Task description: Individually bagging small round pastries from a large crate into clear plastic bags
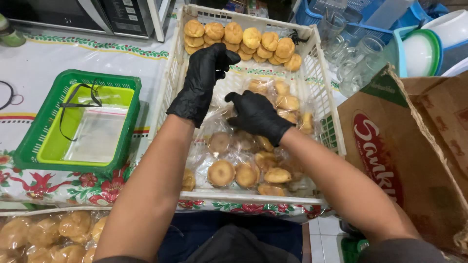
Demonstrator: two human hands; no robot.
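Both my hands wear black gloves and reach into a white plastic crate (177,73). My left hand (202,80) hovers near the unwrapped golden round pastries (243,39) piled at the crate's far end, fingers curled; whether it holds anything is hidden. My right hand (256,116) rests on clear bags of wrapped pastries (243,168) filling the near half, fingers bent over one bag (280,97).
A green basket (29,141) with a lime inner tray and clear plastic bags sits left. A cardboard box (414,160) stands right. Glasses (351,58) and bowls are at back right, an appliance (97,14) at back left. More bagged pastries (48,236) lie bottom left.
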